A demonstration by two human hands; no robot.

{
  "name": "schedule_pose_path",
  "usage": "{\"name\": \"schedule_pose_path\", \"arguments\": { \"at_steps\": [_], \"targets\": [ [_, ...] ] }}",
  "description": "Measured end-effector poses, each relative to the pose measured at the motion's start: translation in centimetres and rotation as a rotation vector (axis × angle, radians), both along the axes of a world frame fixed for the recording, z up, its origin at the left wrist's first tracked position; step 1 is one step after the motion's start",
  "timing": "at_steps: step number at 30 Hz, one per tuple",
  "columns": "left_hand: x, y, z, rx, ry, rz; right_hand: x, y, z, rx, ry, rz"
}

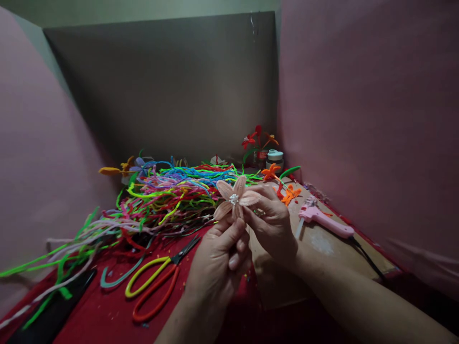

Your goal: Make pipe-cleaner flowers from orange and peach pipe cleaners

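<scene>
A pale pink pipe-cleaner flower (225, 190) with a cluster of white stamens at its centre faces me in the middle of the view. My left hand (224, 253) is closed below the bloom, thumb and fingers pinched together where its base is; any stem there is hidden. From the right, my right hand (270, 220) pinches one of the petals between thumb and fingers. To the left of my left hand lie scissors (172, 260) with one yellow and one red handle.
A heap of coloured pipe cleaners (179, 191) lies behind and left. On the right, a pink glue gun (328, 222) with a black cord rests on a brown board (276, 282). Orange flowers (291, 195), a lidded jar (275, 160) and red flowers (249, 140) stand farther back.
</scene>
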State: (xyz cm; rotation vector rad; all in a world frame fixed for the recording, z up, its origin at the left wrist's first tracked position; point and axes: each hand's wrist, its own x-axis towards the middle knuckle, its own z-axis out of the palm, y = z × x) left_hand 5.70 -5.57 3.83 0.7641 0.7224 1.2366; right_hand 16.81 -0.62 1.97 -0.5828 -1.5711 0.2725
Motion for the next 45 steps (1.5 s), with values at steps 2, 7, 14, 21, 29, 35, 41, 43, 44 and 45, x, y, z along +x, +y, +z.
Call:
{"name": "schedule_pose_path", "arguments": {
  "at_steps": [2, 7, 14, 21, 29, 35, 41, 43, 44, 45],
  "targets": [
    [0.5, 0.1, -0.3, 0.026, -0.016, 0.036, -0.1, 0.2, -0.2, -0.017, 0.034, 0.035],
    [1.0, 0.5, -0.5, 0.093, 0.004, 0.146, -0.4, 0.7, -0.5, -0.041, 0.081, 0.059],
    [1.5, 0.4, -0.2, 0.151, 0.040, 0.229, -0.5, 0.6, -0.4, -0.095, 0.124, 0.124],
    [1.9, 0.2, 0.6, 0.189, 0.075, 0.186, -0.5, 0.9, -0.7, -0.103, 0.170, 0.192],
    [-0.7, 0.0, -0.2, 0.099, 0.081, 0.109, -0.6, 1.1, -0.5, -0.112, 0.152, 0.199],
    [-5.1, -1.7, 3.6, 0.572, 0.578, 0.767, -0.5, 0.6, 0.0, -0.106, 0.030, 0.338],
    [-4.6, 0.3, 9.7, 0.907, 1.204, 0.232, -0.2, -0.3, 0.8, -0.051, -0.157, 0.413],
    [-4.5, 1.7, 10.5, 0.773, 1.232, -0.012, -0.1, -0.4, 0.9, -0.028, -0.204, 0.428],
    [-4.4, 2.3, 10.7, 0.686, 1.228, -0.101, -0.1, -0.5, 1.0, -0.023, -0.225, 0.435],
    [-4.3, 2.8, 10.8, 0.626, 1.213, -0.164, -0.1, -0.5, 1.0, -0.021, -0.241, 0.441]
  ]
}}
